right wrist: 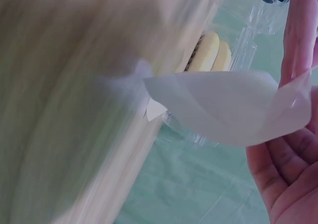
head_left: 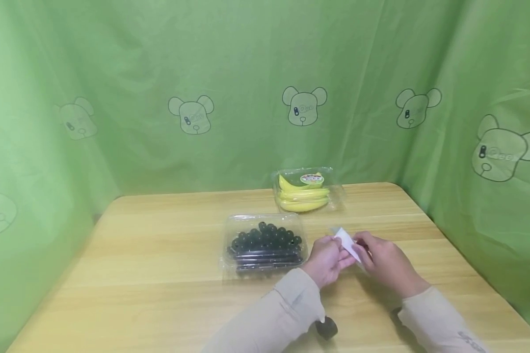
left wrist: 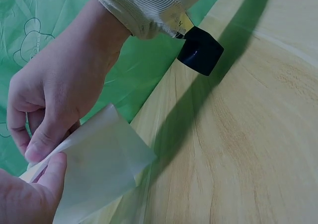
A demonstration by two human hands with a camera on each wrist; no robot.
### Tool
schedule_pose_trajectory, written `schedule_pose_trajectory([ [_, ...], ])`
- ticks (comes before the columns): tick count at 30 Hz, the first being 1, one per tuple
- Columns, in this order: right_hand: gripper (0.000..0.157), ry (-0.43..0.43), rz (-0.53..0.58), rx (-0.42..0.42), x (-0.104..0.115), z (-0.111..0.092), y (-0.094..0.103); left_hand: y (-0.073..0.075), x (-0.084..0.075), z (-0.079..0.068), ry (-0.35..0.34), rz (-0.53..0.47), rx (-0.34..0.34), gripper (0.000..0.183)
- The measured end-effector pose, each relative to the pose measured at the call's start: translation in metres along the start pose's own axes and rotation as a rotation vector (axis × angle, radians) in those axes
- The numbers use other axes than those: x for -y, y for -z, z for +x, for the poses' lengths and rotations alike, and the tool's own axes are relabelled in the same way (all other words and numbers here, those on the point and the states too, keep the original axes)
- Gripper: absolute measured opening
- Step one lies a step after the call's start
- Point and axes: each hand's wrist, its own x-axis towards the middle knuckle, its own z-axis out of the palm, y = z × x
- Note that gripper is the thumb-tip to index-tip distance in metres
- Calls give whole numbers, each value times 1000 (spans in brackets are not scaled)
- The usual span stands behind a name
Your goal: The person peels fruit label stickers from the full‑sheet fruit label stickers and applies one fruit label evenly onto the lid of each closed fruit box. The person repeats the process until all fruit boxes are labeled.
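Note:
A small white, thin translucent sheet is held between both hands, above the table to the right of the grapes. My left hand pinches its near left side, thumb on top and fingers stretched beneath. With thumb and fingertips my right hand pinches the opposite edge. In the left wrist view the sheet hangs flat from the pinched edge, where both thumbs meet closely. It looks bent, with a lifted corner, in the right wrist view. A clear box of dark grapes stands just left of my left hand.
Behind the hands, near the table's far edge, sits a clear box of bananas with a round label. The wooden table is enclosed by green curtains printed with bear heads. A black device shows beside the left cuff.

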Motion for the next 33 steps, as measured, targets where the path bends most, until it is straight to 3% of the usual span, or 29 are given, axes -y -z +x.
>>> schedule_pose_trajectory([
  [7, 18, -10, -31, -28, 0, 2, 1, 0, 0, 0, 2, 14, -7, 25],
  [22, 14, -105, -57, 3, -9, 1, 2, -1, 1, 0, -1, 18, -5, 26],
  [33, 15, -97, -57, -24, -17, 2, 5, -1, 3, 1, 0, 31, -21, 26],
])
